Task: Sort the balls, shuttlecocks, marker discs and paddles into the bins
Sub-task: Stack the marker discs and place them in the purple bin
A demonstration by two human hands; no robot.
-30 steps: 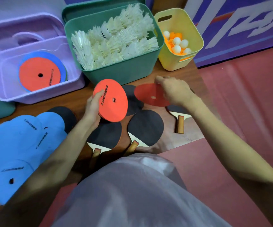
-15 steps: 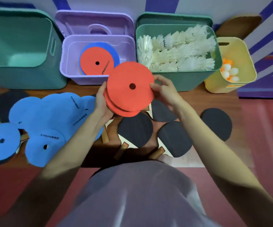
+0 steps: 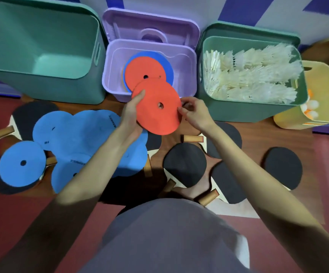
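A stack of red marker discs (image 3: 155, 109) is held tilted just in front of the purple bin (image 3: 191, 75). My left hand (image 3: 133, 113) grips its left edge, thumb on top. My right hand (image 3: 194, 112) pinches its right edge. Inside the purple bin lie a red disc (image 3: 140, 71) on blue ones. Several blue discs (image 3: 76, 146) are spread on the wooden board at the left. Black-faced paddles (image 3: 185, 164) lie under and around my arms.
A large empty green bin (image 3: 41, 81) stands at the back left. Right of the purple bin is a green bin of white shuttlecocks (image 3: 248, 75), then a yellow bin of balls (image 3: 325, 107). More paddles (image 3: 284, 166) lie at the right and one (image 3: 27, 117) far left.
My right hand carried a red disc onto those in my left hand, and both hands moved the stack left toward the purple bin. My view swung left, bringing the large green bin into sight.
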